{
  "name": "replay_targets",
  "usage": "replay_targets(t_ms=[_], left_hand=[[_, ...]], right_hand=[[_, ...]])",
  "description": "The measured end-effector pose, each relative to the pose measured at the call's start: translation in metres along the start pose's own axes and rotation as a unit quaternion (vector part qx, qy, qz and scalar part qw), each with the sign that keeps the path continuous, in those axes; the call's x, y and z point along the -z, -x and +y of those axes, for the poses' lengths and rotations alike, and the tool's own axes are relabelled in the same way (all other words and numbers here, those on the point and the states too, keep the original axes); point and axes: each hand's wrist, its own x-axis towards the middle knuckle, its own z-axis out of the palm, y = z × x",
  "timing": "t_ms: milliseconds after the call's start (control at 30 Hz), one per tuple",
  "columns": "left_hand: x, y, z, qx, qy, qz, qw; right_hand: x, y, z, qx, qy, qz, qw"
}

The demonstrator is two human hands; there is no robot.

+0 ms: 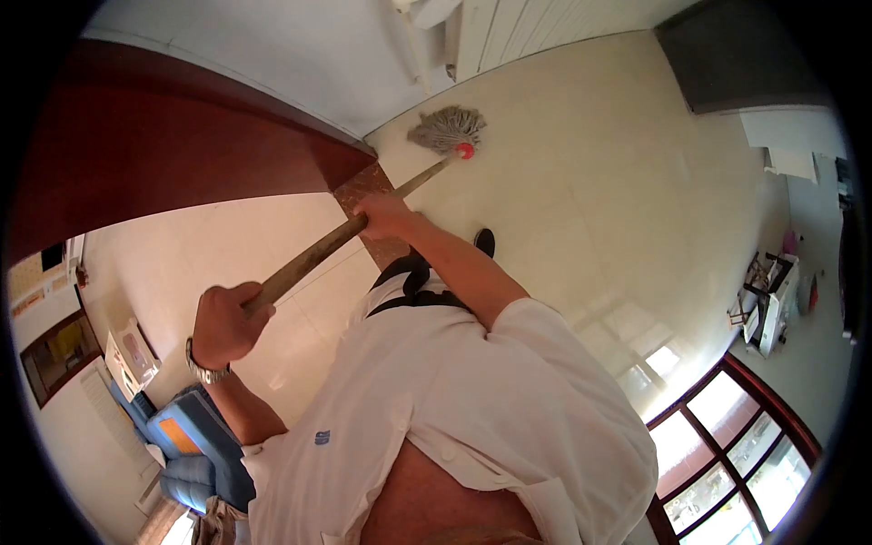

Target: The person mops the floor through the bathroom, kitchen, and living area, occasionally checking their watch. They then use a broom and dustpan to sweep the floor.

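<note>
A mop with a long wooden handle [313, 259] slants from the lower left up to the floor. Wrapped around its upper end is my left hand [232, 322], with a metal watch on the wrist. Farther down the same handle, my right hand [386, 216] grips it with closed fingers. The grey string mop head [447, 130] lies spread on the pale tiled floor [581, 182], close to the white wall. A red collar [465, 151] joins it to the handle.
A dark red door [173, 145] stands at the upper left, beside a brown threshold strip [359, 186]. My black shoe [485, 242] shows near the centre. Blue seating [195, 445] is at the lower left, a red-framed window [727, 445] at the lower right, and a dark panel [736, 54] at the upper right.
</note>
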Motion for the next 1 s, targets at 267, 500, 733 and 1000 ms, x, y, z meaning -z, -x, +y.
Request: replay_targets(t_ms=[267,500,733,1000], left_hand=[[-0.038,-0.074,0.073,-0.152,0.041,-0.078,0.984],[-0.119,-0.116,0.175,-0.36,-0.003,-0.095,0.928],[-0.208,-0.137,0.267,-0.379,-0.002,-0.148,0.913],[-0.205,-0.142,0.286,-0.383,0.043,-0.061,0.921]], right_hand=[[0.049,0.115,0.075,-0.158,0.016,-0.026,0.987],[0.039,0.268,0.151,-0.334,-0.027,0.147,0.931],[0.03,0.387,0.207,-0.417,-0.009,0.207,0.885],[0.026,0.395,0.234,-0.356,0.041,0.333,0.872]])
